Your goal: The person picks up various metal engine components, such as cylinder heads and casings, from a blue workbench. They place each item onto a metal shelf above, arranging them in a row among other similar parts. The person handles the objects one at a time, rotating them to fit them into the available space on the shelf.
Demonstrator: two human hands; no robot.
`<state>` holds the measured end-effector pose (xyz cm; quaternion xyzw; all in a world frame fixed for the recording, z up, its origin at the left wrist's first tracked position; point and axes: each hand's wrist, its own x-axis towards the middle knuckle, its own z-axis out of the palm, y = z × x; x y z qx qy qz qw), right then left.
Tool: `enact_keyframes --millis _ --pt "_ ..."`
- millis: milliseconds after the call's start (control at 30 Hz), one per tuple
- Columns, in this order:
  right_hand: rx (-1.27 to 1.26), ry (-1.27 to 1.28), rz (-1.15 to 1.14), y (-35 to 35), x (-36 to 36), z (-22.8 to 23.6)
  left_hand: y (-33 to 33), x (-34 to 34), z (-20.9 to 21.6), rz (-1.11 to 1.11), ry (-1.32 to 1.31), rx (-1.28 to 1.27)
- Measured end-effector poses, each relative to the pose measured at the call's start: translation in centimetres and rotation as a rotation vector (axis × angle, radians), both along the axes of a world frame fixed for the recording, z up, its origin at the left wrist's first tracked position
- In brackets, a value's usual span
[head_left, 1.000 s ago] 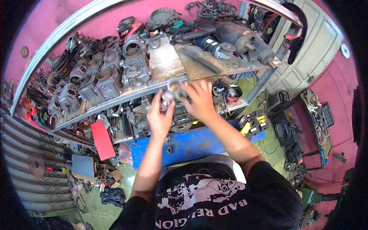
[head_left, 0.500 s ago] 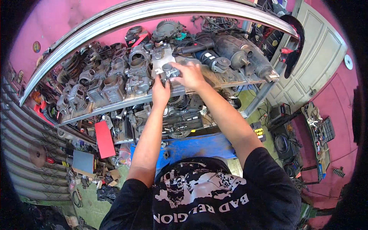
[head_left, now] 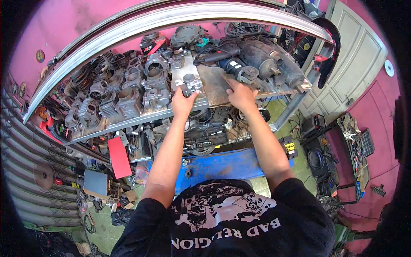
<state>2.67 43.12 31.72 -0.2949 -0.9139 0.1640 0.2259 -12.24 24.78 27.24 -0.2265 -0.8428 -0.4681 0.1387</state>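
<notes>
My left hand is closed around the lower side of a small grey metal throttle body with a round bore, its thumb along the right edge. It sits over a pale metal plate on the shelf top. My right hand holds nothing; a finger stretches up and left over the brown board. Just beyond this hand lies an angle grinder with a blue and black body and a metal head. Whether the fingers brush the grinder's head cannot be told.
Engine cylinders and casings crowd the shelf on the left. Exhaust mufflers lie at the far right. A metal rail arches across the shelf's far side. More parts fill the lower shelf, above a blue bench surface.
My right hand has left the throttle body and moved right, beside the angle grinder. My left hand stays on the throttle body, which is slightly lower in the picture.
</notes>
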Motion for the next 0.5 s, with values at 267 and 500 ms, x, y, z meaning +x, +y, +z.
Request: enact_keyframes --millis 267,500 --pt "0.464 -0.176 -0.036 -3.8 3.4 0.4 1.3 -0.5 -1.5 0.035 -0.010 0.077" --pt "0.502 0.167 0.190 -7.9 2.5 5.8 1.2 -0.7 -1.1 0.030 -0.116 0.118"
